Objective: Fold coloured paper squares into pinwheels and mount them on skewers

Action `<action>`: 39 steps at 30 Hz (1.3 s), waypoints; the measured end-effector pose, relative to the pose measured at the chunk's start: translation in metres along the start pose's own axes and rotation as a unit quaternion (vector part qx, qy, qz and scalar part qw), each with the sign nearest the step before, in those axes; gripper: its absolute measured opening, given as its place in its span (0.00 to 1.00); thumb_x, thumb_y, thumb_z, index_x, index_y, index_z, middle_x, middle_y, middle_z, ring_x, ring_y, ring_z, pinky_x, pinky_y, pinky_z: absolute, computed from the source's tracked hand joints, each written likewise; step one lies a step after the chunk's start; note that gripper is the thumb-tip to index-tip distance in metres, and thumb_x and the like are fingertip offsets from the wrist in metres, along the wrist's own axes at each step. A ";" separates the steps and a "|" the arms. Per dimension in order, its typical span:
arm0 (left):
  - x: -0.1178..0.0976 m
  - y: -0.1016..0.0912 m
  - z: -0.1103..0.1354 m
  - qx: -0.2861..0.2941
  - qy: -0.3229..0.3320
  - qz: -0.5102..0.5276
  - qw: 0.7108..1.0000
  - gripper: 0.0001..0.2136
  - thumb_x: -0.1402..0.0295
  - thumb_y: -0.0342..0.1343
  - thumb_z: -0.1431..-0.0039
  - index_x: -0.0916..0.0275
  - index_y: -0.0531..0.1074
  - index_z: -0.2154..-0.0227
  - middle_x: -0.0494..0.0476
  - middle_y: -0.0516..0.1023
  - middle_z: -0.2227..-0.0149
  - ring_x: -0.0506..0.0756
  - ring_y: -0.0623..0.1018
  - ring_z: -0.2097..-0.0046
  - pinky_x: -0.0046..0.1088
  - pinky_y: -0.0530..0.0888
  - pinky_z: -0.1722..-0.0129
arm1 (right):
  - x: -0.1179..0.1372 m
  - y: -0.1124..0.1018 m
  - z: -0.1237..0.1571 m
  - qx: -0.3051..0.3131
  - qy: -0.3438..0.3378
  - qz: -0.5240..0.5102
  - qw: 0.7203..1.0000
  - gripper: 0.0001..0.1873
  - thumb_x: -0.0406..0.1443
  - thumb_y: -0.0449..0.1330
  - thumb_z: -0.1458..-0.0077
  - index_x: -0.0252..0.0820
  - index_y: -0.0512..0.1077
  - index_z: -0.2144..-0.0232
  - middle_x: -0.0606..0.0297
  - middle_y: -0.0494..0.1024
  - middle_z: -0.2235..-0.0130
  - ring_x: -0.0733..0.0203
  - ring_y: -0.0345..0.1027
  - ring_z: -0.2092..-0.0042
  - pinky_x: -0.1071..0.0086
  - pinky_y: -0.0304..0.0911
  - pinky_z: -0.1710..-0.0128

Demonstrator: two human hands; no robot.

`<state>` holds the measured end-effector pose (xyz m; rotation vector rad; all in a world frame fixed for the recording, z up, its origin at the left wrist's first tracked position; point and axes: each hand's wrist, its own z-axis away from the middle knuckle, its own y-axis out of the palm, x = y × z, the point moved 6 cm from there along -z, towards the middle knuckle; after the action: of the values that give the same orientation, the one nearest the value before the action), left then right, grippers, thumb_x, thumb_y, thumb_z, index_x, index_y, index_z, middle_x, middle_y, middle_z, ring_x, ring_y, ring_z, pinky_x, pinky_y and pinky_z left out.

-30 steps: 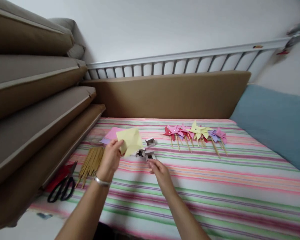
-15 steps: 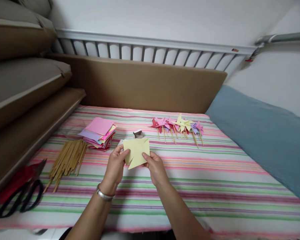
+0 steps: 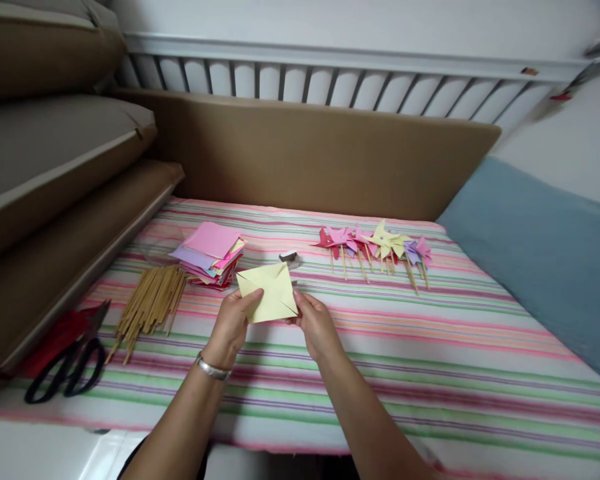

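A pale yellow square of paper (image 3: 273, 297), with slits running in from its corners, is held up over the striped cloth. My left hand (image 3: 234, 320) pinches its left side, thumb on top and fingers mostly hidden beneath. At the right edge, my right hand (image 3: 316, 325) grips the same paper near the lower right corner between thumb and fingers. Just behind the paper lies a small dark and white item (image 3: 289, 257) that I cannot make out, partly covered by it.
Left of my hands are a stack of coloured paper squares (image 3: 213, 241), a pile of thin wooden sticks (image 3: 147, 303) and black-handled scissors (image 3: 70, 367). Several finished pinwheels (image 3: 387, 240) lie at the back right. Brown cushions (image 3: 70, 207) rise on the left; a brown board (image 3: 305, 160) stands behind.
The yellow paper has turned and now lies flatter, its slits less spread. My right hand has shifted to its corner. The whole view has moved slightly.
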<state>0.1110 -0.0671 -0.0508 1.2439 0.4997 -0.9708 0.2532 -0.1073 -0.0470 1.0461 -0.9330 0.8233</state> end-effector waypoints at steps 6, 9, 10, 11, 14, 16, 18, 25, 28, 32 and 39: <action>-0.003 -0.008 -0.005 -0.022 0.004 0.017 1.000 0.19 0.70 0.68 0.64 0.68 0.76 0.65 0.61 0.82 0.65 0.55 0.79 0.66 0.29 0.74 0.63 | 0.008 -0.017 0.003 -0.020 0.013 -0.023 0.999 0.26 0.54 0.59 0.54 0.35 0.76 0.69 0.62 0.76 0.75 0.66 0.67 0.76 0.72 0.61 0.75; -0.004 -0.008 -0.004 -0.028 0.015 0.025 0.999 0.19 0.70 0.68 0.65 0.67 0.76 0.64 0.59 0.81 0.64 0.54 0.79 0.65 0.27 0.74 0.63 | 0.005 -0.017 0.005 -0.017 0.023 -0.008 1.000 0.26 0.54 0.58 0.54 0.35 0.75 0.69 0.61 0.76 0.75 0.65 0.67 0.77 0.72 0.61 0.76; -0.004 -0.008 -0.004 -0.026 0.015 0.027 0.999 0.19 0.70 0.68 0.65 0.67 0.76 0.64 0.59 0.81 0.64 0.55 0.79 0.65 0.27 0.74 0.63 | 0.004 -0.016 0.004 -0.016 0.025 0.000 1.000 0.27 0.55 0.58 0.54 0.35 0.75 0.69 0.61 0.76 0.75 0.65 0.67 0.77 0.72 0.61 0.76; -0.004 -0.008 -0.004 -0.024 0.015 0.027 0.999 0.19 0.70 0.68 0.65 0.67 0.76 0.65 0.60 0.81 0.64 0.55 0.79 0.65 0.28 0.74 0.63 | 0.003 -0.017 0.004 -0.019 0.022 0.011 1.000 0.26 0.54 0.58 0.53 0.35 0.75 0.69 0.61 0.76 0.75 0.65 0.68 0.76 0.71 0.61 0.76; -0.001 -0.010 -0.006 -0.031 0.020 0.010 0.999 0.18 0.68 0.69 0.66 0.67 0.77 0.67 0.60 0.81 0.66 0.55 0.79 0.67 0.30 0.73 0.64 | 0.008 -0.023 0.001 -0.057 -0.036 0.067 0.995 0.22 0.50 0.59 0.52 0.37 0.74 0.66 0.60 0.77 0.70 0.63 0.69 0.73 0.71 0.62 0.75; -0.002 -0.012 -0.006 -0.049 0.044 -0.023 0.998 0.16 0.67 0.68 0.66 0.66 0.77 0.70 0.59 0.81 0.68 0.55 0.78 0.68 0.31 0.73 0.65 | 0.018 -0.027 0.003 -0.098 -0.108 0.126 0.981 0.18 0.46 0.60 0.51 0.39 0.74 0.63 0.61 0.77 0.67 0.62 0.69 0.69 0.70 0.64 0.71; -0.006 -0.011 -0.004 -0.059 0.094 -0.086 0.990 0.11 0.67 0.67 0.63 0.65 0.78 0.73 0.56 0.81 0.71 0.56 0.78 0.69 0.31 0.72 0.65 | 0.033 -0.025 0.011 -0.123 -0.196 0.189 0.954 0.14 0.42 0.59 0.50 0.41 0.73 0.62 0.61 0.77 0.64 0.61 0.69 0.66 0.67 0.66 0.65; -0.028 0.017 0.024 0.003 0.294 -0.271 0.917 0.12 0.78 0.60 0.58 0.54 0.79 0.71 0.57 0.79 0.61 0.59 0.75 0.55 0.35 0.66 0.49 | 0.057 0.023 0.052 0.020 -0.407 0.305 0.861 0.20 0.30 0.56 0.46 0.49 0.65 0.50 0.56 0.62 0.43 0.67 0.70 0.65 0.68 0.69 0.64; -0.026 0.024 0.029 0.050 0.335 -0.338 0.878 0.16 0.79 0.58 0.57 0.51 0.79 0.68 0.57 0.78 0.57 0.60 0.72 0.50 0.40 0.62 0.45 | 0.053 0.027 0.052 0.059 -0.400 0.326 0.855 0.19 0.28 0.55 0.47 0.49 0.67 0.53 0.58 0.67 0.47 0.65 0.70 0.62 0.69 0.69 0.63; -0.027 0.032 0.034 0.063 0.403 -0.415 0.813 0.15 0.76 0.56 0.51 0.50 0.77 0.63 0.56 0.75 0.51 0.61 0.67 0.44 0.45 0.55 0.41 | 0.054 0.020 0.048 0.051 -0.413 0.350 0.839 0.09 0.28 0.55 0.48 0.46 0.73 0.68 0.62 0.74 0.60 0.59 0.69 0.56 0.64 0.67 0.57; -0.021 0.010 0.025 -0.077 0.258 -0.180 0.946 0.14 0.63 0.59 0.51 0.59 0.72 0.60 0.60 0.75 0.55 0.59 0.74 0.53 0.39 0.68 0.50 | 0.065 -0.002 0.046 -0.051 -0.465 0.354 0.810 0.10 0.28 0.55 0.48 0.46 0.72 0.67 0.60 0.74 0.56 0.57 0.69 0.54 0.62 0.65 0.54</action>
<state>0.1035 -0.0839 -0.0220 1.2868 1.2266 -0.8788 0.2696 -0.1440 0.0220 0.9955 -2.2829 0.8225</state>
